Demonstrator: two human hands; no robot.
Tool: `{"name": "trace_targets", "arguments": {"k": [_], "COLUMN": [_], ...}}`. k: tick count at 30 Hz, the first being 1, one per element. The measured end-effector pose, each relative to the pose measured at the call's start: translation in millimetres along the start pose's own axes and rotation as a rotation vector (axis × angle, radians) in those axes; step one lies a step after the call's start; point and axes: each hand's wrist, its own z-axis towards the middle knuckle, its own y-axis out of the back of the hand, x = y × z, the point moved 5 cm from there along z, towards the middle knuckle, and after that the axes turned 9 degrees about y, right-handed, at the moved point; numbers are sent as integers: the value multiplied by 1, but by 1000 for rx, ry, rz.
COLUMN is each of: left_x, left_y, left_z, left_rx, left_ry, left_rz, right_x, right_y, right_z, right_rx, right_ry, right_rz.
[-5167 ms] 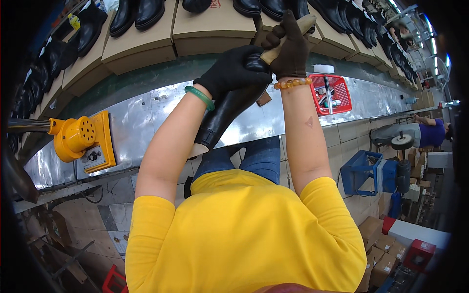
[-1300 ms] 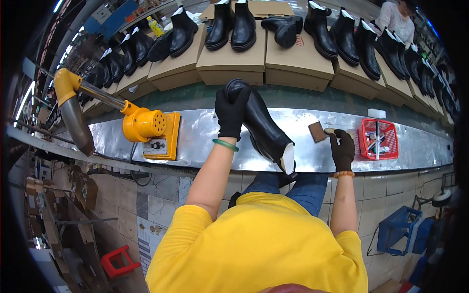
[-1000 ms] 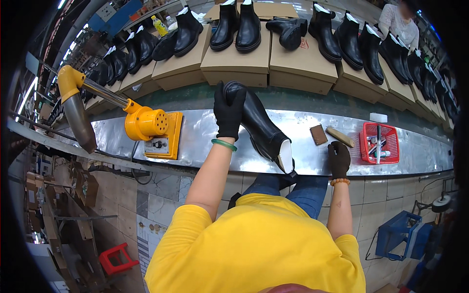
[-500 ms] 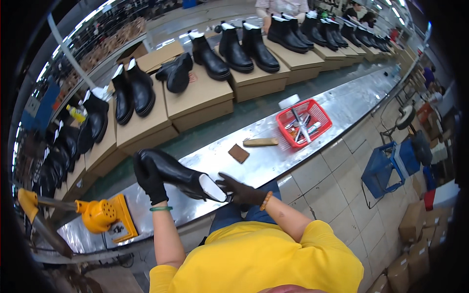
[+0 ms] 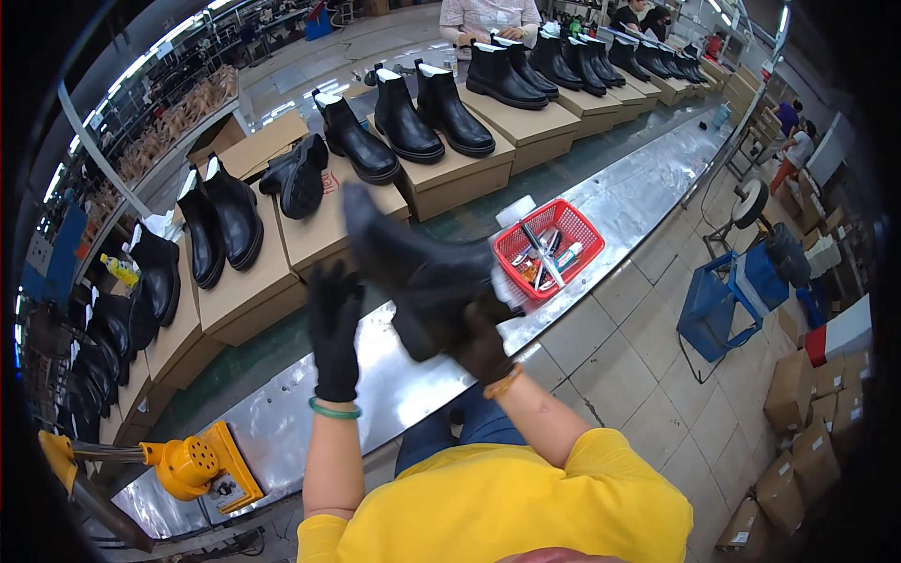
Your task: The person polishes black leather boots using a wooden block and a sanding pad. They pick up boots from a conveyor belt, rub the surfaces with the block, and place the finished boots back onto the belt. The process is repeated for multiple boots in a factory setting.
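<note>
A black ankle boot with white lining in its opening is lifted over the metal bench, smeared by motion, its toe pointing up and to the left. My right hand in a dark glove grips it near the heel and shaft; the fingers are partly blurred. Left of the boot, my left hand in a black glove is raised with its fingers apart and holds nothing. A red plastic basket stands just beyond the boot's opening, holding a tube and small tools.
Cardboard boxes line the far side, bearing several black boots; one boot lies on its side. A yellow machine head sits at the bench's left end. A blue-framed stool stands right. Beyond the boxes is a person.
The boot has swung up and to the right, now in my right hand alone. My left hand has let go of its toe. The view has shifted, and the boot covers where the brown pad lay.
</note>
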Motion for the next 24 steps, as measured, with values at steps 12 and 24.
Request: {"name": "trace_targets", "arguments": {"k": [12,24], "left_x": [169,162], "left_y": [-16,-14], "left_z": [-32,-15], "left_rx": [230,224], "left_ry": [-102,50], "left_rz": [1520,1454], "right_x": [260,247], "right_y": [3,41], "right_z": [227,475], "right_rx": [-378,-419], "right_ry": [763,945], "right_rz": [-1101,-1756]}}
